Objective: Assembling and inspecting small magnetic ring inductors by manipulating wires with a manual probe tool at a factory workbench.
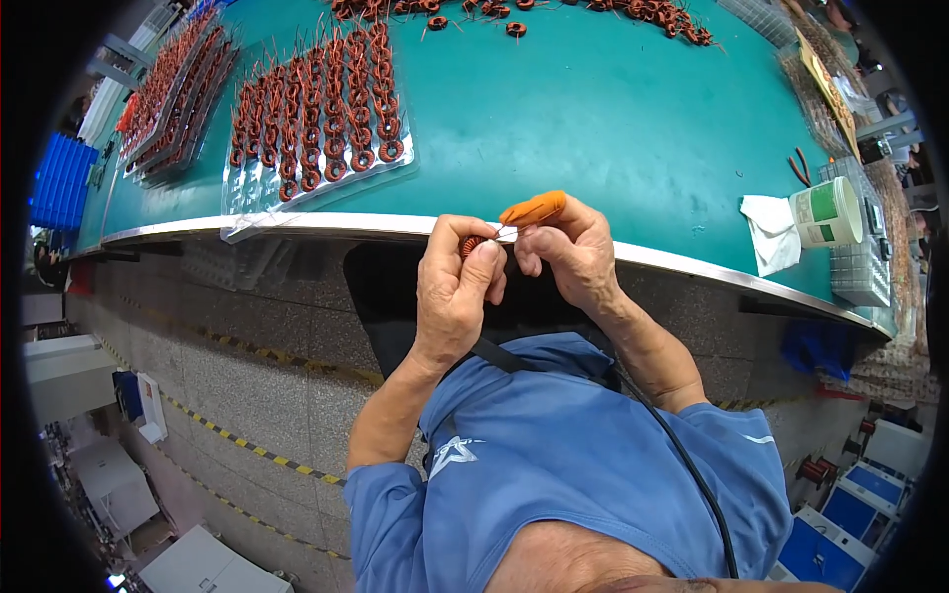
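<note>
Just off the table's near edge, my left hand (pixel 453 287) pinches a small ring-shaped coil (pixel 472 244) wound with copper-red wire. Thin wire leads (pixel 507 232) stick out from it toward my right hand (pixel 581 255). An orange finger cover (pixel 534 209) wraps the right index finger, which is bent over with the thumb close beneath it. The right fingers close at the leads; their exact grip is partly hidden. To the left, a clear plastic tray (pixel 233 203) holds rows of similar coils with their leads pointing up.
More filled trays (pixel 163 163) are stacked at far left, near blue bins (pixel 61 183). Loose coils (pixel 662 14) lie along the green table's (pixel 593 109) far side. At right are red-handled cutters (pixel 800 168), a white-and-green tub (pixel 826 211) and white paper (pixel 773 235).
</note>
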A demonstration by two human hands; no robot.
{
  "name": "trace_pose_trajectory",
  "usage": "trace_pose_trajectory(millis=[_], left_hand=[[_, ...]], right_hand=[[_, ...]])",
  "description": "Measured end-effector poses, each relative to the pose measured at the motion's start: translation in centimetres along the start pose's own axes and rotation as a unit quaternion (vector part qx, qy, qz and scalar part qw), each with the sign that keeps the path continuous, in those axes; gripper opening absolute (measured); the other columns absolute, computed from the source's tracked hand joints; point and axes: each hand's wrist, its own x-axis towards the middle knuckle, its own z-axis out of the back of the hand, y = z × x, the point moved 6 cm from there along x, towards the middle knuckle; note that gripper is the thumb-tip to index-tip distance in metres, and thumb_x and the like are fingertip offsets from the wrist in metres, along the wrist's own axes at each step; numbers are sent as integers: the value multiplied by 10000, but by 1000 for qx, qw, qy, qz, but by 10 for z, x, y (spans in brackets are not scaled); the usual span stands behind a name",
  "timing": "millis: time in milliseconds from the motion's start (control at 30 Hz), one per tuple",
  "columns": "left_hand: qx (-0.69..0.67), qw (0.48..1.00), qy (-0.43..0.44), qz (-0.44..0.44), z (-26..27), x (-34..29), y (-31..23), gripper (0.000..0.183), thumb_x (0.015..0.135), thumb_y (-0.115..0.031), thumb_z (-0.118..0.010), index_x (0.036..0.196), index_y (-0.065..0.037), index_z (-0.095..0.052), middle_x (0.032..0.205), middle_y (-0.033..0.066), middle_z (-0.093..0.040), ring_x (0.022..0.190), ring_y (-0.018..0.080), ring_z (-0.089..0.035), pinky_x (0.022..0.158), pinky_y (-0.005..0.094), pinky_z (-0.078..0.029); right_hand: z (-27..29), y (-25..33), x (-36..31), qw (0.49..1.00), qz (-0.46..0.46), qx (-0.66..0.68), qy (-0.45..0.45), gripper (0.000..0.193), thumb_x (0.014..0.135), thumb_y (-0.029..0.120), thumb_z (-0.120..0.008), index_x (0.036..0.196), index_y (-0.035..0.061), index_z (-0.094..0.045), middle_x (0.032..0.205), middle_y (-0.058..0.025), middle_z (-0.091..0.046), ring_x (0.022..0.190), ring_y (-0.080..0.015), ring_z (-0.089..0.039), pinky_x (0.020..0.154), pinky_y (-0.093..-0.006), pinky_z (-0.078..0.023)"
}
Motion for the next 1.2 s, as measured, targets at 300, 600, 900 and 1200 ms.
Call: trace_pose_trajectory(millis=[300, 600, 900, 1200], left_hand=[[53, 998, 19, -17, 13, 5, -6, 78, 972, -76, -495, 1028, -26, -517, 678, 24, -536, 601, 86, -532, 552, 226, -428], [355, 881, -245, -193, 168, 21, -98, 42, 895, -51, -634, 922, -26, -615, 902, 3, -561, 845, 94, -529, 720, 224, -439], [468, 824, -283, -149, 257, 52, -96, 154, 876, -143, -659, 973, -23, -671, 963, 94, -635, 901, 207, -606, 823, 336, -470], [573, 772, -243, -132, 244, 78, -95, 113, 857, -121, -644, 910, -24, -669, 893, 91, -628, 921, 262, -568, 832, 355, -436]], right_hand=[[1, -2, 3, 998, -50, -20, -42, 201, 943, 119, -583, 1072, -28, -627, 689, -3, -557, 569, -70, -510, 528, -206, -416], [23, 14, 4, 975, -32, -200, -89, 235, 974, 197, -559, 1080, -1, -628, 695, 0, -561, 575, -53, -513, 497, -173, -389], [7, 11, 10, 956, -22, -284, -65, 254, 991, 208, -529, 1032, -11, -650, 698, -8, -579, 561, -52, -518, 495, -177, -394], [13, 12, 20, 934, -127, -332, -26, 201, 964, 112, -512, 1005, -16, -661, 693, -35, -598, 581, -81, -558, 532, -211, -448]])
